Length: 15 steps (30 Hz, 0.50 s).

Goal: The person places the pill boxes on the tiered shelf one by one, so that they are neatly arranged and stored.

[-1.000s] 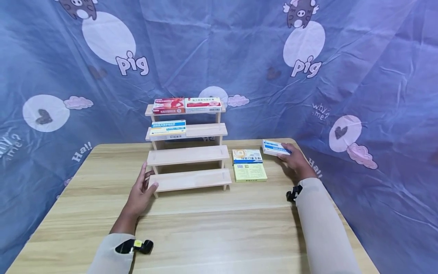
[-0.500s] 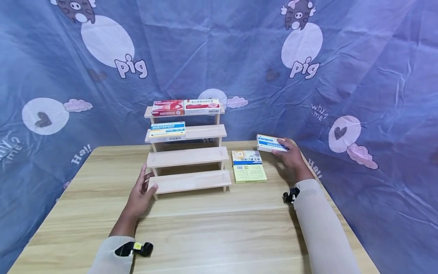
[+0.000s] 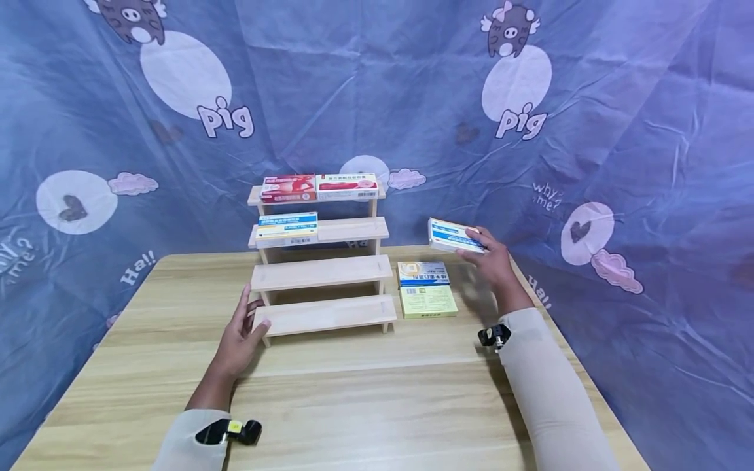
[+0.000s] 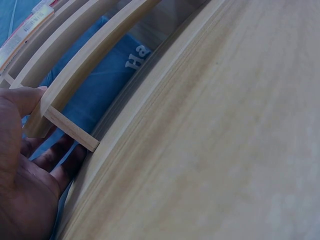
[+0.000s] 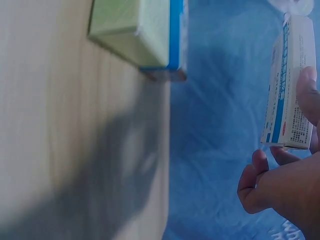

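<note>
On the wide table [image 3: 377, 412], the wooden stand [image 3: 321, 273] stays put. The left hand [image 3: 237, 340] still holds the left end of its lowest step. The right hand [image 3: 495, 263] grips a blue and white box [image 3: 449, 235] up in the air, right of the stand, higher and closer to it than a second ago.

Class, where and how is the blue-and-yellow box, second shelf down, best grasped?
Probably the right end of the box, pinched across its long sides from the front right: it lies flat on its shelf, no neighbour at that end.
</note>
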### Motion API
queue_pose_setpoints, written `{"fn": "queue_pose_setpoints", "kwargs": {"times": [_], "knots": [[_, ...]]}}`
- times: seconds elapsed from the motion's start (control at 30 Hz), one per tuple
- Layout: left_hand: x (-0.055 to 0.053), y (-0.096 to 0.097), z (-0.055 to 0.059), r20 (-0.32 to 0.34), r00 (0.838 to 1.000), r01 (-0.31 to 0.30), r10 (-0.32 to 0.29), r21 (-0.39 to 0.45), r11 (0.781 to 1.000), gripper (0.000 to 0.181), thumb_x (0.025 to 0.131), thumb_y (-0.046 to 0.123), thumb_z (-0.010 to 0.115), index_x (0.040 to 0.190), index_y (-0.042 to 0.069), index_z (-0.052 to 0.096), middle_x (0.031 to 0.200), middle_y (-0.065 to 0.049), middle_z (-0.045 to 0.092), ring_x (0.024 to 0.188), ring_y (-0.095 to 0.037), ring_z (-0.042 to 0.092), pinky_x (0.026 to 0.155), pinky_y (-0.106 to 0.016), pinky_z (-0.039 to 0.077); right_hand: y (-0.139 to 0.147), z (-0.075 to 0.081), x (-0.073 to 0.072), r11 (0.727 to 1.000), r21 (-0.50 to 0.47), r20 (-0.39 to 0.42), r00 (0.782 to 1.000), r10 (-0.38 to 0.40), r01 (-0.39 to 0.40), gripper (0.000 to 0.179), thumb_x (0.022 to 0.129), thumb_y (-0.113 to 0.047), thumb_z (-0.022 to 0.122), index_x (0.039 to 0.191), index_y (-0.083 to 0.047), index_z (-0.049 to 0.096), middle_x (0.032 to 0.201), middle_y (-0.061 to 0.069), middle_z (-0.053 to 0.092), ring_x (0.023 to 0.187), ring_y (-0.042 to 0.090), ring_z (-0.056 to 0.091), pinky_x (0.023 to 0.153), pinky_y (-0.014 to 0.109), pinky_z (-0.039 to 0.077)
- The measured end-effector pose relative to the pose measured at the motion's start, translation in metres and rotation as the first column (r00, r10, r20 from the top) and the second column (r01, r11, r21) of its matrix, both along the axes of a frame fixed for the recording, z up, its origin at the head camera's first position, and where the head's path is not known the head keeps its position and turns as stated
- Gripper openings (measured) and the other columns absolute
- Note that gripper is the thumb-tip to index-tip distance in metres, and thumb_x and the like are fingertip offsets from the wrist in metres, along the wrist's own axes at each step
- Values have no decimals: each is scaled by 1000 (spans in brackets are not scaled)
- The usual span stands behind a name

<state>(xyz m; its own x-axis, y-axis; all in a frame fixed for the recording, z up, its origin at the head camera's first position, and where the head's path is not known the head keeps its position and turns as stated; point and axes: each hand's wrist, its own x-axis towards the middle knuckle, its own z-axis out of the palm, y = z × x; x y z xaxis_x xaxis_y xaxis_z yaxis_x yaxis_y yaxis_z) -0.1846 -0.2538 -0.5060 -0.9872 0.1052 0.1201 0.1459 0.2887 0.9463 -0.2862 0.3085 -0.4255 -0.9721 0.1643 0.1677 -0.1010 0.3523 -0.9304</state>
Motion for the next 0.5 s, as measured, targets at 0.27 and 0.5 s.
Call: {"fn": "queue_pose_setpoints", "kwargs": {"times": [0.27,0.5], "knots": [[0,1,-3,1,1000,-7,7,2,1000,92,113,19,61,175,45,-2,171,-23,39,167,-44,24,116,5,20,-20,15,7,999,-32,28,999,15,-14,69,95,-1,82,158,-6,55,182,9,26,171,32,17,139,43,25],[1,-2,-2,-14,1000,-1,1,-14,1000,94,113,20,62,176,41,-4,170,-24,40,164,-44,29,118,2,22,-34,19,8,999,-51,-8,1000,17,-17,68,94,-4,85,157,-6,58,182,8,28,172,31,17,140,45,20]]}}
